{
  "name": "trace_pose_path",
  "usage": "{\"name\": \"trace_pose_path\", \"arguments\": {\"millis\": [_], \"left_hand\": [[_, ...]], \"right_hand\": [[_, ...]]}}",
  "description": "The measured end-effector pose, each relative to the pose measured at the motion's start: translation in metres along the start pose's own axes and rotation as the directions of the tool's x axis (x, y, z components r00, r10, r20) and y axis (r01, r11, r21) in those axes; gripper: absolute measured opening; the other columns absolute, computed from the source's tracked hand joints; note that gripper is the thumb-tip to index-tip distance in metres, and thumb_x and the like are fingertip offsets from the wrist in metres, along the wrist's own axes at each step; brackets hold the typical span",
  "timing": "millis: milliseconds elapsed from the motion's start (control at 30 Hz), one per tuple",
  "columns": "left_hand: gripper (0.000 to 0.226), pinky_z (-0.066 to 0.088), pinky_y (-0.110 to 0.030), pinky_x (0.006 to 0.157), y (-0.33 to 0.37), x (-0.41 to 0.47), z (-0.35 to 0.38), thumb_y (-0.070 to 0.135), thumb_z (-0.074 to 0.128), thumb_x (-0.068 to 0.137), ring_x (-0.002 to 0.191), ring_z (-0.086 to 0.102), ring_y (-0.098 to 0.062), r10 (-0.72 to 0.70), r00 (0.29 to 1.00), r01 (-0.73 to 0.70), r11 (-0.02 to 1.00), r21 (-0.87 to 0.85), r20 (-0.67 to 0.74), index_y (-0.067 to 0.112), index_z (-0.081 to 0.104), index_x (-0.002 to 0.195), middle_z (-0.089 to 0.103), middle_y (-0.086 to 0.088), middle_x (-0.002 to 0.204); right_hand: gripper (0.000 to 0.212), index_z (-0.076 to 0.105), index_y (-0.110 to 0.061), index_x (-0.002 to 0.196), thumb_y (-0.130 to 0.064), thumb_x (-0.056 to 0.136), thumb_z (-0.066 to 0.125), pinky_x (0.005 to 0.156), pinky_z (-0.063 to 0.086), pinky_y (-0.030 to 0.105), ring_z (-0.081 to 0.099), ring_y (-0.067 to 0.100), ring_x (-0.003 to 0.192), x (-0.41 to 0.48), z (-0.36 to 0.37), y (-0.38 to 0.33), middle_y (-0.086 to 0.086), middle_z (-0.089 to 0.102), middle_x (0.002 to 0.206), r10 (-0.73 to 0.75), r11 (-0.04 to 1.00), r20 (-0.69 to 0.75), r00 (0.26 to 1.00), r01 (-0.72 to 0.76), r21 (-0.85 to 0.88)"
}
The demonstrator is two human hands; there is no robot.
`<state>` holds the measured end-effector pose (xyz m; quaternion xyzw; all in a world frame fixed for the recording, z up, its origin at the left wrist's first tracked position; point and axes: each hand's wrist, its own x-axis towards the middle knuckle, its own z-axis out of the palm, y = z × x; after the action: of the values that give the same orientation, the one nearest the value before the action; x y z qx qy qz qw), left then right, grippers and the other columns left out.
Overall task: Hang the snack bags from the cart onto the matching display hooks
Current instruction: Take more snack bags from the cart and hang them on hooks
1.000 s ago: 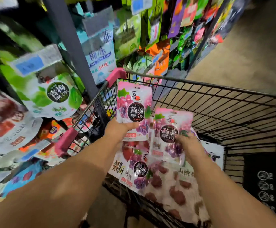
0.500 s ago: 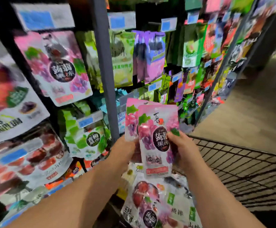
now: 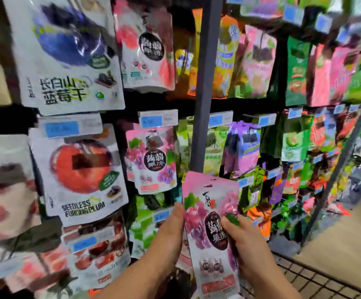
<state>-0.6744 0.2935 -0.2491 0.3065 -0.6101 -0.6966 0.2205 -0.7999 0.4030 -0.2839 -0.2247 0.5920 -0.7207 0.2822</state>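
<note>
I hold pink grape jelly bags (image 3: 209, 231) stacked upright in front of the display. My left hand (image 3: 171, 229) grips their left edge, and my right hand (image 3: 242, 240) grips the right side with the thumb across the front. Up and to the left, a matching pink grape jelly bag (image 3: 151, 160) hangs on a hook under a blue price tag (image 3: 155, 119). The held bags are below and right of it, not touching. The wire cart (image 3: 317, 277) shows only at the lower right.
A grey upright post (image 3: 203, 87) stands just behind the held bags. Large plum (image 3: 78, 171) and blueberry bags (image 3: 67, 52) hang at the left, green jelly bags (image 3: 147, 223) below the grape hook, and many colourful bags to the right. An aisle floor (image 3: 343, 244) lies at far right.
Both hands lifted the grape jelly bags out of the cart and brought them together into one stack. The view rose from the cart to the display hooks.
</note>
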Motion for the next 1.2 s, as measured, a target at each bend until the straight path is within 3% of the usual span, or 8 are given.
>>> {"name": "trace_pose_path", "arguments": {"millis": [133,233,367,700,833,967,1067,1200], "left_hand": [[0.092,0.041,-0.037,0.105,0.024,0.01,-0.035,0.085,0.051,0.067,0.114,0.059,-0.005,0.184,0.982,-0.185,0.982,0.041,0.037,0.025,0.049,0.137,0.064,0.005,0.124],[0.069,0.045,-0.036,0.1,0.043,0.014,-0.055,0.072,0.063,0.071,0.105,0.065,-0.007,0.211,0.977,-0.209,0.973,-0.099,0.012,0.019,0.059,0.114,0.069,-0.005,0.117],[0.047,0.047,-0.044,0.096,0.065,0.029,-0.083,0.063,0.045,0.08,0.098,0.068,-0.022,0.155,0.987,-0.155,0.911,-0.381,-0.032,0.025,0.064,0.099,0.073,-0.003,0.095],[0.013,0.052,-0.035,0.093,0.104,0.079,-0.12,0.024,0.067,0.088,0.091,0.068,-0.018,0.279,0.958,-0.271,0.958,0.097,-0.073,0.024,0.072,0.1,0.074,-0.007,0.094],[0.026,0.046,-0.014,0.068,0.105,0.094,-0.112,0.018,0.064,0.091,0.071,0.057,-0.007,0.319,0.925,-0.323,0.946,0.017,-0.208,-0.002,0.066,0.107,0.065,-0.023,0.096],[0.005,0.05,-0.039,0.096,0.114,0.113,-0.105,0.024,0.069,0.086,0.102,0.065,-0.024,0.278,0.923,-0.309,0.947,-0.083,-0.268,0.021,0.067,0.09,0.07,-0.005,0.103],[0.007,0.051,-0.051,0.094,0.115,0.128,-0.104,0.028,0.069,0.083,0.097,0.066,-0.033,0.257,0.925,-0.298,0.947,-0.117,-0.28,0.024,0.066,0.078,0.071,-0.005,0.09],[0.008,0.054,-0.045,0.09,0.118,0.135,-0.099,0.022,0.067,0.088,0.09,0.065,-0.029,0.234,0.93,-0.284,0.947,-0.151,-0.284,0.015,0.065,0.092,0.068,-0.007,0.09]], "right_hand": [[0.009,0.071,-0.01,0.09,-0.01,0.092,0.062,0.081,0.044,0.074,0.058,0.064,0.087,0.01,0.032,-0.009,0.037,0.063,0.1,-0.037,0.999,0.005,0.999,0.037,-0.034],[0.008,0.072,-0.015,0.091,-0.022,0.089,0.068,0.082,0.036,0.082,0.057,0.065,0.089,0.022,0.056,-0.012,0.039,0.059,0.104,-0.043,0.995,0.04,0.998,0.047,-0.084],[0.039,0.068,-0.011,0.087,-0.042,0.065,0.076,0.096,0.047,0.051,0.067,0.037,0.097,0.038,0.082,-0.024,0.02,0.071,0.096,-0.091,0.979,0.137,0.986,0.114,-0.168],[0.022,0.062,-0.01,0.085,-0.03,0.084,0.071,0.079,0.044,0.038,0.06,0.022,0.083,0.083,0.105,-0.039,0.021,0.064,0.084,-0.163,0.944,0.196,0.967,0.211,-0.255],[0.003,0.069,-0.027,0.085,-0.029,0.087,0.069,0.089,0.049,0.046,0.067,0.025,0.094,0.093,0.108,-0.037,0.005,0.074,0.09,-0.136,0.944,0.198,0.971,0.188,-0.271],[0.019,0.071,-0.029,0.1,-0.037,0.083,0.071,0.095,0.051,0.05,0.069,0.024,0.103,0.099,0.105,-0.032,0.005,0.074,0.108,-0.114,0.962,0.224,0.968,0.164,-0.219],[0.017,0.066,-0.015,0.11,-0.013,0.096,0.058,0.067,0.056,0.029,0.073,0.014,0.08,0.103,0.1,-0.024,0.01,0.074,0.105,-0.076,0.984,0.179,0.981,0.103,-0.146],[0.017,0.067,-0.015,0.109,-0.012,0.094,0.06,0.089,0.054,0.045,0.069,0.027,0.102,0.109,0.1,-0.017,0.007,0.076,0.103,-0.055,0.994,0.091,0.994,0.063,-0.089]]}}
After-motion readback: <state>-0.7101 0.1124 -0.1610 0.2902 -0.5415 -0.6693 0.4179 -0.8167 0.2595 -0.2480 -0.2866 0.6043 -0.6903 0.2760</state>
